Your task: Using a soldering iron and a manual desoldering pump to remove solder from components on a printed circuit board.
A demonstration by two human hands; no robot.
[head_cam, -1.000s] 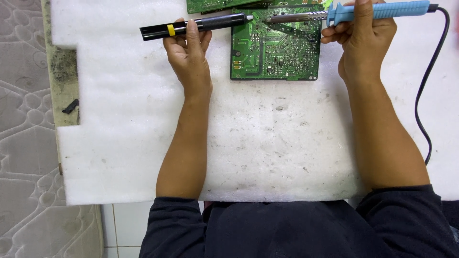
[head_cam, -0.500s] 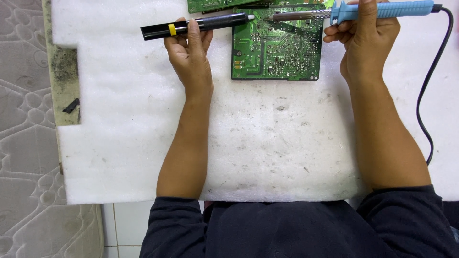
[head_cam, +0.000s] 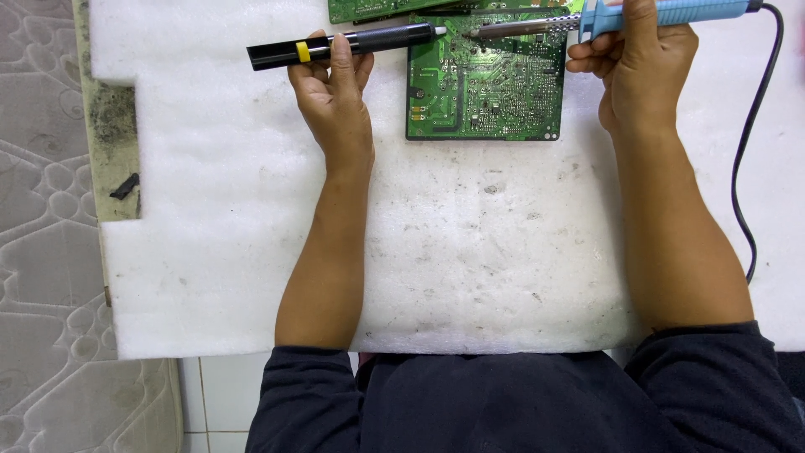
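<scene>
A green circuit board (head_cam: 486,92) lies solder side up on a white foam sheet (head_cam: 453,252) at the top middle. My left hand (head_cam: 334,92) grips a black desoldering pump (head_cam: 335,44) with a yellow band; its white tip points right at the board's top left corner. My right hand (head_cam: 633,71) holds a blue-handled soldering iron (head_cam: 637,15), whose metal tip rests on the board's upper edge. The two tips lie close together.
A second green board (head_cam: 377,8) pokes in at the top edge. The iron's black cord (head_cam: 742,168) trails down the right side of the foam. A dirty strip with a small black piece (head_cam: 124,186) runs along the left, beside a quilted grey mattress (head_cam: 42,252).
Both hands have stayed nearly still; the view has shifted slightly, so the board and tools sit a little higher in the picture. The tips remain at the board's top edge.
</scene>
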